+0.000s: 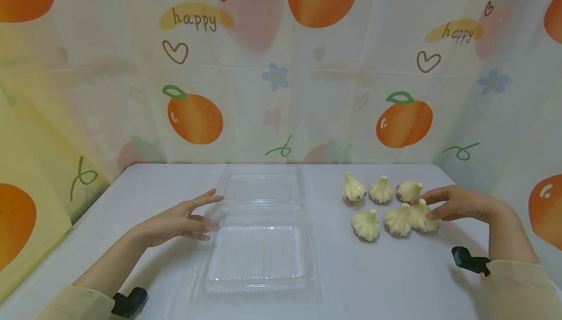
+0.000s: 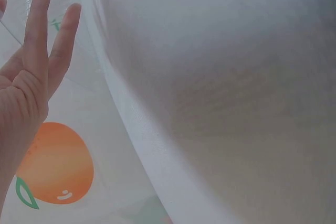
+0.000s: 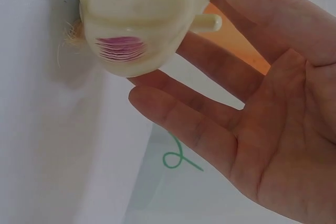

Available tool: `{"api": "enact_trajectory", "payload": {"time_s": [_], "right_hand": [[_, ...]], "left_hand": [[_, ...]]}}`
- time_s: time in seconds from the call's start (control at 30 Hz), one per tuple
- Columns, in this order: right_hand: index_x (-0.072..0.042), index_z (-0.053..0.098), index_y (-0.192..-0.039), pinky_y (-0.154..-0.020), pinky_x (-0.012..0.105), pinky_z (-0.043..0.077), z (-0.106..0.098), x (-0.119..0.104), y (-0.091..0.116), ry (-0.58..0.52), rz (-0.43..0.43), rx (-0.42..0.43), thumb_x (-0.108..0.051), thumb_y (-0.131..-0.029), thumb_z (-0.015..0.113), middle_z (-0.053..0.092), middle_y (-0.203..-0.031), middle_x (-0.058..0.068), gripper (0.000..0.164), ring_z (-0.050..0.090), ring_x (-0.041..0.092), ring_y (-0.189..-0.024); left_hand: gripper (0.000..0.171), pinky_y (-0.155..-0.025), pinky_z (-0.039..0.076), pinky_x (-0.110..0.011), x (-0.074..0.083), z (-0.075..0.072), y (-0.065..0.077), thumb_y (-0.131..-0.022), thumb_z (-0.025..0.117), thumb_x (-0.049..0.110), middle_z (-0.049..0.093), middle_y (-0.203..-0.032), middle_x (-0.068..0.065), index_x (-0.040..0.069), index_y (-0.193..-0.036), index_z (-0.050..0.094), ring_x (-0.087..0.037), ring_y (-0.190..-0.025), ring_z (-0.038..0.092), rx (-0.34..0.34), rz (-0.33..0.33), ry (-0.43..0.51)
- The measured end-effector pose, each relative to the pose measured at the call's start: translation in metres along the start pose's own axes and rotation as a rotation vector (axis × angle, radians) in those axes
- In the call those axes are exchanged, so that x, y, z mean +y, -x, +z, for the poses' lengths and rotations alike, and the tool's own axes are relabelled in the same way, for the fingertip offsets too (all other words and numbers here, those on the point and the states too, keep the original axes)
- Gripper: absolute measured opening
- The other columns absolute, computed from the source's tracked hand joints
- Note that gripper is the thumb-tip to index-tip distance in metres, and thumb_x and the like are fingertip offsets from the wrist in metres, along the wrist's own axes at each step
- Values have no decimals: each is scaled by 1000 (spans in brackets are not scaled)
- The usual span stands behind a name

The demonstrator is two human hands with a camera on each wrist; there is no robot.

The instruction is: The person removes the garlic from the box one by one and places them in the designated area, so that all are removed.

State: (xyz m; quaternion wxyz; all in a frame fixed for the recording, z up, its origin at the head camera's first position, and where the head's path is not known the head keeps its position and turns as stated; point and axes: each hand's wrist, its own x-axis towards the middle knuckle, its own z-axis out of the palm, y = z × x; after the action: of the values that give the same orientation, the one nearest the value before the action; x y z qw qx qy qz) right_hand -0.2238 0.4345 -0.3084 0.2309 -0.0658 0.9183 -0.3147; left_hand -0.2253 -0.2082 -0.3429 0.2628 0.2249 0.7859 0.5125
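At the right of the head view, my right hand (image 1: 461, 205) reaches over the nearest-right garlic bulb (image 1: 423, 217). Its thumb and fingers are curved around that bulb. Close up in the right wrist view, the pale garlic bulb (image 3: 136, 19) has a purple streaked patch and wispy roots; the thumb is at its stem and fingers pass behind it. My left hand (image 1: 182, 220) is beside the left edge of a clear plastic clamshell box (image 1: 259, 281), fingers spread and relaxed, fingertips right at the edge. That hand (image 2: 37, 61) holds nothing in the left wrist view.
Several other garlic bulbs stand in two rows: a back-left one (image 1: 353, 188), a back-middle one (image 1: 381, 190) and a front-left one (image 1: 366, 225) among them. The box's lid (image 1: 263, 188) lies unfolded toward the back. A printed curtain (image 1: 325, 90) hangs behind the white table (image 1: 351, 281).
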Motion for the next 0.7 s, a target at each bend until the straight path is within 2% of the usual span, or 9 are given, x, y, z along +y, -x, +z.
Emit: {"api": "enact_trajectory", "payload": {"time_s": [0.17, 0.33, 0.47, 0.57, 0.7], "right_hand": [[3, 48, -142, -99, 51, 56, -1, -4, 3, 25, -13, 8, -28, -91, 70, 44, -148, 32, 64, 57, 38, -126], [1, 46, -144, -99, 51, 55, -3, -6, 6, 28, -25, 3, -30, -92, 68, 42, -150, 32, 64, 52, 43, -130], [0, 45, -145, -99, 50, 56, -4, -9, 9, 65, -37, 30, -33, -96, 63, 36, -153, 32, 61, 50, 44, -132], [1, 45, -145, -97, 52, 56, -4, -15, 12, 105, -59, 61, -34, -99, 58, 35, -153, 33, 60, 53, 44, -129], [1, 49, -142, -95, 56, 56, -4, -31, 15, 170, -84, 109, -35, -100, 56, 42, -148, 33, 56, 55, 44, -125]], "left_hand": [[73, -96, 59, -36, 1, 0, 0, -98, 59, 16, -17, -168, -8, 10, -158, 19, -31, -128, 57, 0, 3, -7], [73, -96, 59, -36, 0, 0, -1, -98, 59, 16, -17, -168, -8, 10, -158, 19, -32, -128, 57, -3, 9, -5], [74, -96, 59, -36, 0, 0, -1, -97, 60, 16, -18, -168, -8, 10, -158, 19, -32, -128, 57, -2, 8, -6], [74, -96, 59, -35, 0, -1, -1, -97, 61, 16, -17, -168, -7, 11, -158, 19, -31, -128, 57, 1, 3, -12], [74, -95, 59, -30, 1, -1, 0, -96, 61, 17, -16, -168, -8, 13, -158, 21, -30, -128, 58, 12, -1, -30]]}}
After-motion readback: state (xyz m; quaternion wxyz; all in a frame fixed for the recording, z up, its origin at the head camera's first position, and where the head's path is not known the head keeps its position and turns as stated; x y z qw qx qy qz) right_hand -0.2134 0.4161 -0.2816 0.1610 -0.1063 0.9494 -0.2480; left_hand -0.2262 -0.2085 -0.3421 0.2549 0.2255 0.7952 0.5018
